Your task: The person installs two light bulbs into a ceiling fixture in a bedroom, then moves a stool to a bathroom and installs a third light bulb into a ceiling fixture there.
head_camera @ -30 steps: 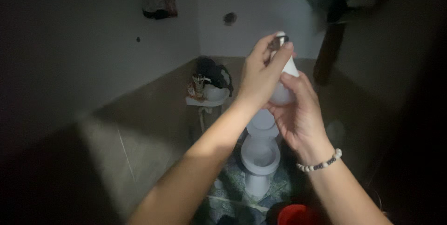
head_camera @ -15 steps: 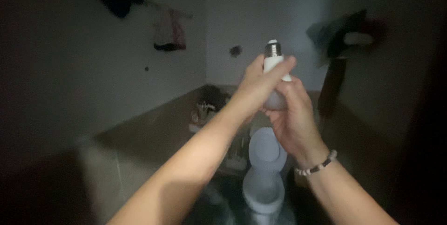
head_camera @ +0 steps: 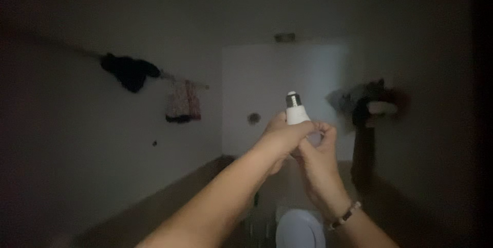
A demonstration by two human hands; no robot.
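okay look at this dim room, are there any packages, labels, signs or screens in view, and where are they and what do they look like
None that can be made out. Both hands, left hand and right hand, hold a bare white light bulb with a metal screw base; any marking on it is too small to see.

I hold a white light bulb (head_camera: 296,113) upright in front of me, its metal screw base pointing up. My left hand (head_camera: 282,137) wraps its body from the left, and my right hand (head_camera: 318,158), a beaded bracelet (head_camera: 345,215) on its wrist, grips it from the right, fingers touching the left hand. Below my arms sits a white toilet (head_camera: 300,230). On the dim wall to the left, dark cloth (head_camera: 128,71) and a pinkish garment (head_camera: 182,101) hang from a line
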